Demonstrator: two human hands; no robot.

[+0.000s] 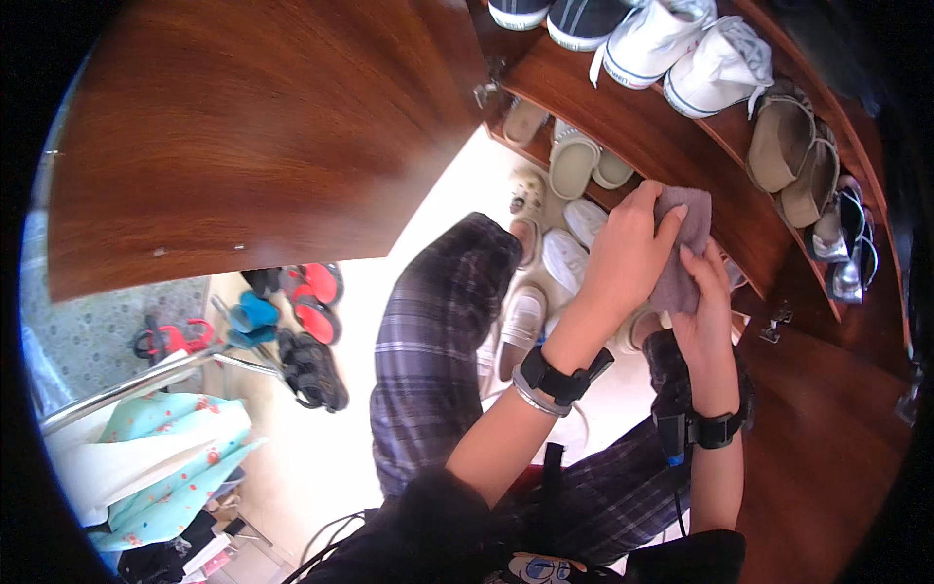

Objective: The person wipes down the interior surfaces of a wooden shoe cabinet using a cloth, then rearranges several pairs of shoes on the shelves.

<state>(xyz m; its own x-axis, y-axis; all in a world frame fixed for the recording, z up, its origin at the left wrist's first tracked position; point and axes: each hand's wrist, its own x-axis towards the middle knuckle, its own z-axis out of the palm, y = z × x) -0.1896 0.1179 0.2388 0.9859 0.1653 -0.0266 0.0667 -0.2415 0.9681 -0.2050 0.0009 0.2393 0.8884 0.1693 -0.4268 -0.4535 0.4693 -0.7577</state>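
A folded grey-purple cloth [682, 248] is held between my two hands in front of the open wooden shoe cabinet. My left hand [633, 244] grips its upper left edge, thumb on top. From below and to the right, my right hand [704, 292] pinches the cloth's lower part. Just behind the cloth is the edge of a cabinet shelf [620, 124]. Pale green clogs [574, 166] lie on the lowest level, to the left of the cloth. White high-top sneakers [649, 44] and brown slip-on shoes [782, 146] stand on the shelves above.
An open wooden cabinet door [248, 131] spans the upper left, another [824, 423] the lower right. White shoes [565, 259] and beige loafers [522, 328] lie on the floor between my knees. Red-and-black slippers [317, 299], black sandals [312, 371] and a metal rack with fabric [175, 452] are at left.
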